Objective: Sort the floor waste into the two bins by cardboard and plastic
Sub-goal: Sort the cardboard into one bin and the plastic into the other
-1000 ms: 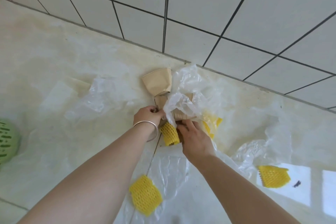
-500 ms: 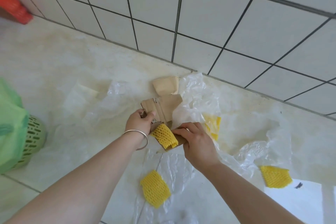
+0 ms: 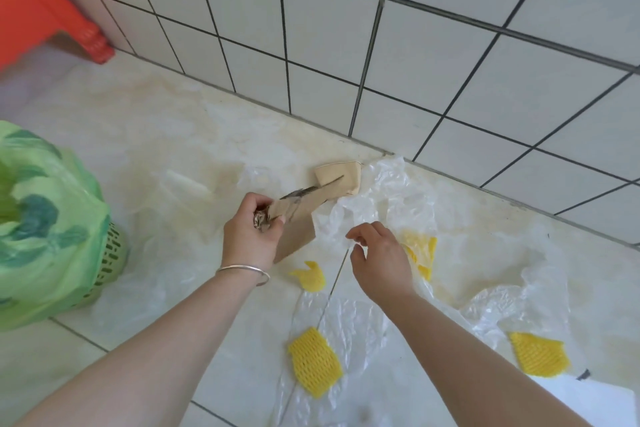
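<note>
My left hand (image 3: 251, 234) is shut on a torn brown cardboard piece (image 3: 298, 218) and holds it lifted above the floor. My right hand (image 3: 377, 256) hovers beside it with fingers apart, holding nothing, over clear plastic film (image 3: 388, 198). A second cardboard piece (image 3: 341, 177) lies by the wall. Yellow foam nets lie on the floor: one small (image 3: 311, 276) below the cardboard, one (image 3: 313, 360) near my right forearm, one (image 3: 536, 352) at the right, one (image 3: 420, 250) under the film. A green bin with a green liner bag (image 3: 45, 229) stands at the left.
A white tiled wall (image 3: 381, 45) runs along the back. An orange plastic stool (image 3: 38, 10) stands in the far left corner. More clear plastic film (image 3: 502, 305) is spread over the floor at the right and below my arms.
My left hand lifted the cardboard piece up and left. The yellow foam net that lay on it has dropped to the floor. My right hand let go and opened. The view swung left.
</note>
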Motion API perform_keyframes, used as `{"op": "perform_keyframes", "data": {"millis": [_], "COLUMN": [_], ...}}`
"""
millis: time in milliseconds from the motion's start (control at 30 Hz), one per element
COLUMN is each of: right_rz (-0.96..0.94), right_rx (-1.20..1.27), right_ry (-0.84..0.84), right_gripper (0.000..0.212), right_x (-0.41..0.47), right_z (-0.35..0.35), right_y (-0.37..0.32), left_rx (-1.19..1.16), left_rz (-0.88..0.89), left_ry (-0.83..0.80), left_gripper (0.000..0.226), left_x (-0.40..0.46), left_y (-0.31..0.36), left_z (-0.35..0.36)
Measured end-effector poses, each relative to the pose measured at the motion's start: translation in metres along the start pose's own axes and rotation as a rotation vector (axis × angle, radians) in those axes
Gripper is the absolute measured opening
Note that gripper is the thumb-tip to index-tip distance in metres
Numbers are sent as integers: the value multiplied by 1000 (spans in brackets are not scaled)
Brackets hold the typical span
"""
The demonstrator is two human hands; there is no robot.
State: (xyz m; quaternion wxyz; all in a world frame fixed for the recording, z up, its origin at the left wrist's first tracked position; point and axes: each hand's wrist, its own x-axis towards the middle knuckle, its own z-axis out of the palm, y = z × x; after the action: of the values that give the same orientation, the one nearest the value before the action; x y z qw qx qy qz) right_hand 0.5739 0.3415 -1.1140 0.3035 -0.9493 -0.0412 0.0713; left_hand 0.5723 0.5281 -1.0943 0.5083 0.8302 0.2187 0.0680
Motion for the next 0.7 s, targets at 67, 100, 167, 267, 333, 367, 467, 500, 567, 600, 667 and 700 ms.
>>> {"op": "perform_keyframes", "data": {"millis": [67,100,167,267,333,367,467,500,567,600,667,700], "right_rz": [5,8,13,52,93,103,91,86,82,80,86,90], "right_rx": [-10,-26,-64,-84,-98,-123,-276,-325,-395,-417,-438,-449], "right_ry": [-21,-36,-57,-35,-21,-22,-89,-133,-221,-255,-302,-318], "right_gripper": [29,29,30,32,33,34,40,45,56,61,69,71], "right_x": [9,14,27,53,75,85,114,122,134,138,144,145], "right_z": [2,4,6,8,9,10,13,15,22,25,32,36], "right_y": [-3,-5,-7,-8,-8,-8,-8,-8,-8,-8,-9,-10], "left_rx": [12,7,-13,-71,-103,-113,-125,-120,-105,-102,-98,-98], "left_rz": [81,109,131,80,31,7,-64,-75,-95,-107,-131,-140], "left_ry": [21,51,135,233,263,270,262,247,216,204,190,187], "left_gripper": [25,26,26,25,23,22,20,21,24,24,24,25], "left_x": [0,1,6,17,25,28,35,37,41,43,46,46], "left_y": [1,2,2,0,-3,-5,-12,-15,-20,-22,-26,-27], "left_z": [-3,-4,-7,-9,-10,-9,-8,-7,-4,-3,1,2]}}
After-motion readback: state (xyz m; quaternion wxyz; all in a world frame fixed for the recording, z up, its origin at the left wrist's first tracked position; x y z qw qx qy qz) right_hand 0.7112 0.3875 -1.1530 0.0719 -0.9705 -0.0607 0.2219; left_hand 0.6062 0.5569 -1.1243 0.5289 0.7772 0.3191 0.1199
